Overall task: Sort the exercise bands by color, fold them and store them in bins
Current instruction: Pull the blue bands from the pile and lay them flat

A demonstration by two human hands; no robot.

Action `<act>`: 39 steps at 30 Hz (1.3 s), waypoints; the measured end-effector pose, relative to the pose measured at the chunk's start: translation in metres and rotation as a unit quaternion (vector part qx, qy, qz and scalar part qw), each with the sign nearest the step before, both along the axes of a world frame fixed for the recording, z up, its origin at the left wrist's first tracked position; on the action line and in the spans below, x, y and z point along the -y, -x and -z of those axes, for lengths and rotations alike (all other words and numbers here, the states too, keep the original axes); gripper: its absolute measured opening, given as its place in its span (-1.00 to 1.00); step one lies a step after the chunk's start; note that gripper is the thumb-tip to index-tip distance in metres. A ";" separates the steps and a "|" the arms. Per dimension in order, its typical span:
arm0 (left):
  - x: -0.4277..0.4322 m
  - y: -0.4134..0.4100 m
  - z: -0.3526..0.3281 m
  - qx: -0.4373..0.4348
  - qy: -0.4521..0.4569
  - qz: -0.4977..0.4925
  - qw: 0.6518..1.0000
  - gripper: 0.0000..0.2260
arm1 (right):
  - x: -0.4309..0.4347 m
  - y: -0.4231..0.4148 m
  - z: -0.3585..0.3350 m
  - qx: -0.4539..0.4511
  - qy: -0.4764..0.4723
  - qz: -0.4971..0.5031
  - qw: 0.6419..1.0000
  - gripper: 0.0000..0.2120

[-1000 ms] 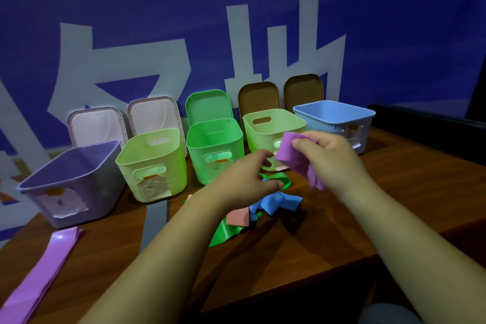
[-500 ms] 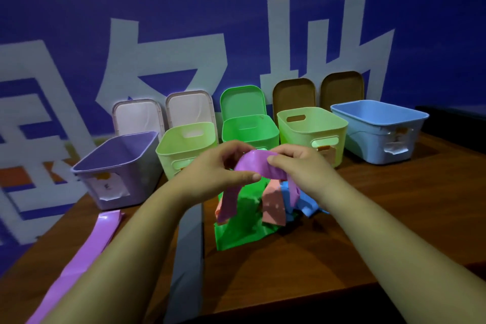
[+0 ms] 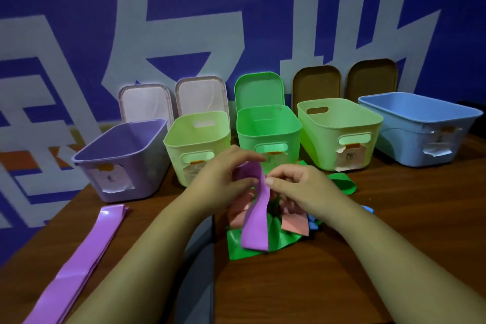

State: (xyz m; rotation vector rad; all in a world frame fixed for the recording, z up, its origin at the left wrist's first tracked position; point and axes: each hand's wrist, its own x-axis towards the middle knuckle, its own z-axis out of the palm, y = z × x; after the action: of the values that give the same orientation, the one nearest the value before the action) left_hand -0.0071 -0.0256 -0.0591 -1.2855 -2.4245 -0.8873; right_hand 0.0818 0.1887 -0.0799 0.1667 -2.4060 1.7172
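Purple band (image 3: 256, 218) unfurled, pinched by left hand (image 3: 221, 179), right hand (image 3: 302, 187); labels (image 3: 110, 179) blurred

— Is the light looking strong to you?
— No, everything is looking dim, and the colours are coming out heavy. A soft sheen is lying on the flat band (image 3: 84, 258) and on the table (image 3: 302, 292).
— Where are the shadows falling?
— They are gathering between the bins (image 3: 323, 147) and in the far right corner.
— And the sharpness?
— The whole picture is looking a little soft. The wide lens is bending the wall letters (image 3: 168, 42) and tilting the outer bins outward.
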 end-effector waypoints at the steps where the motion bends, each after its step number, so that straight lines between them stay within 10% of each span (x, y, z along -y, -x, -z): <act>1: -0.001 0.002 0.006 -0.008 0.005 -0.005 1.000 -0.49 | 0.001 0.002 0.006 0.005 -0.002 0.001 1.000 -0.92; 8: -0.008 0.005 0.019 -0.097 0.020 -0.115 0.988 -0.68 | 0.003 0.014 0.022 -0.006 -0.068 0.018 0.997 -0.82; 15: -0.006 -0.015 0.016 0.006 -0.054 -0.196 0.979 -0.51 | 0.006 0.009 0.021 -0.009 -0.092 0.015 0.996 -0.84; 28: -0.010 -0.021 0.016 0.206 -0.087 -0.147 0.963 -0.86 | 0.008 0.009 0.026 -0.019 -0.099 0.029 0.995 -0.80; 39: -0.010 -0.032 0.009 0.173 -0.114 -0.167 0.964 -0.91 | 0.009 0.004 0.019 -0.055 -0.096 0.075 0.991 -0.86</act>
State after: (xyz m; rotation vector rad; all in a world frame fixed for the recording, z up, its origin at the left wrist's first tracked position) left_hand 0.0250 -0.0154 -0.0684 -0.6569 -2.5860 -1.3277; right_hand 0.0775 0.1795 -0.0992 0.0997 -2.4315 1.3752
